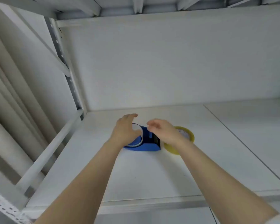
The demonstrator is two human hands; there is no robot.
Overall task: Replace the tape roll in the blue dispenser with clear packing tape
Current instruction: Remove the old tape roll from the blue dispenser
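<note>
Here the blue plastic tape dispenser (144, 145) lies on the white shelf board (136, 172), a clear roll of tape (137, 139) seated at its left end. The left hand (125, 130) curls loosely over that roll, possibly gripping it; blur hides contact. The right hand (164, 130) hovers half-open above the dispenser, holding nothing. A yellowish roll of packing tape (184, 136) lies just right of the dispenser.

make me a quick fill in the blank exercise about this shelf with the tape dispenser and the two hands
1. The dispenser is coloured ____.
2. The yellowish tape roll lies to the ____ of the dispenser.
3. The left hand rests on the dispenser's ____ end.
4. The right hand is above the dispenser and the ____.

Missing words: blue; right; left; tape roll
</note>
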